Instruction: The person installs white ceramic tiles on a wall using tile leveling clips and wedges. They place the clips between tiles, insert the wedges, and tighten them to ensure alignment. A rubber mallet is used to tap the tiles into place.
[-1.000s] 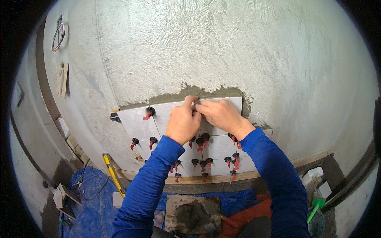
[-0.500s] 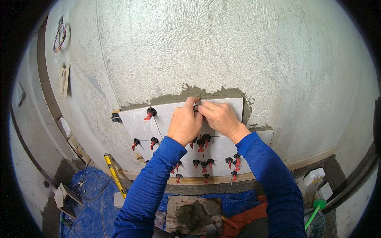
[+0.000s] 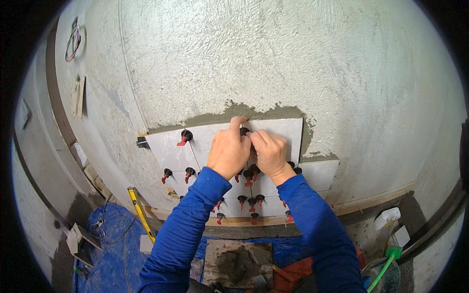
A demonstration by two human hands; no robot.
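Both my hands meet at the joint between two top-row light grey wall tiles (image 3: 286,137). A black tile levelling clip (image 3: 244,131) sits in that joint, just under the top edge. My left hand (image 3: 227,150) closes round it, index finger over the tile edge and thumb below. With fingertips pinched, my right hand (image 3: 270,152) grips the clip from the right; its lower part is hidden. Another clip with a red handle (image 3: 184,137) stands in the joint to the left. Several more red-and-black clips (image 3: 248,176) line the joints below.
Wet grey mortar (image 3: 234,113) borders the tiles' top. A mortar-smeared board (image 3: 215,256) lies below, on blue sheeting (image 3: 115,249). A yellow spirit level (image 3: 140,215) leans at lower left. At lower right are a green-handled tool (image 3: 386,268) and a white container (image 3: 387,218).
My right hand has turned and dropped slightly, its forearm swinging inward to the left. More of the black clip shows between my hands. My left hand stays nearly in place.
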